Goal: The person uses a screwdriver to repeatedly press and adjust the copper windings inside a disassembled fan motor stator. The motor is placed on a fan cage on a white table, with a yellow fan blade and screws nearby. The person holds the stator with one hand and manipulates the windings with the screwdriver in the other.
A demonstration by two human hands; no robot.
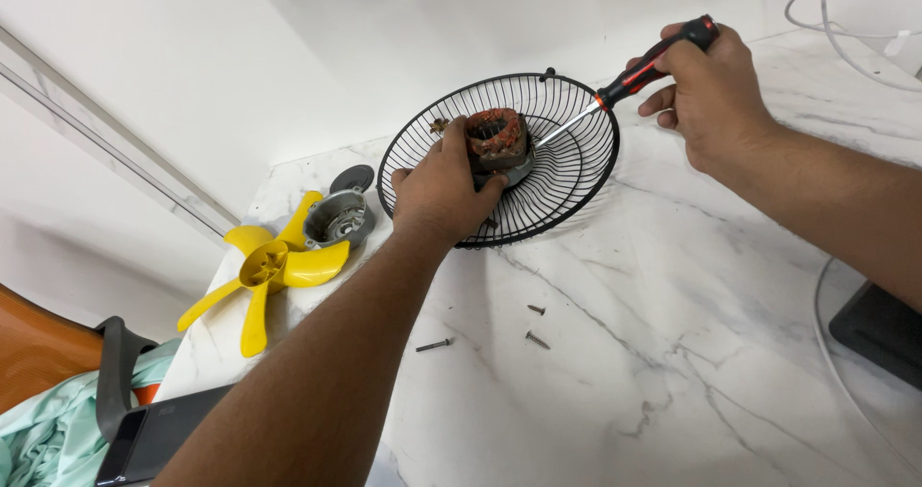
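Two hands extended, left hand (440,191) grip clasping motor (497,139), right hand (709,93) grip holding screwdriver (629,82)

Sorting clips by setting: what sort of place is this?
Probably a home or office corner used for repairs, not a workshop: a marble-look table against white walls, fan parts like the yellow fan blade, and loose screws.
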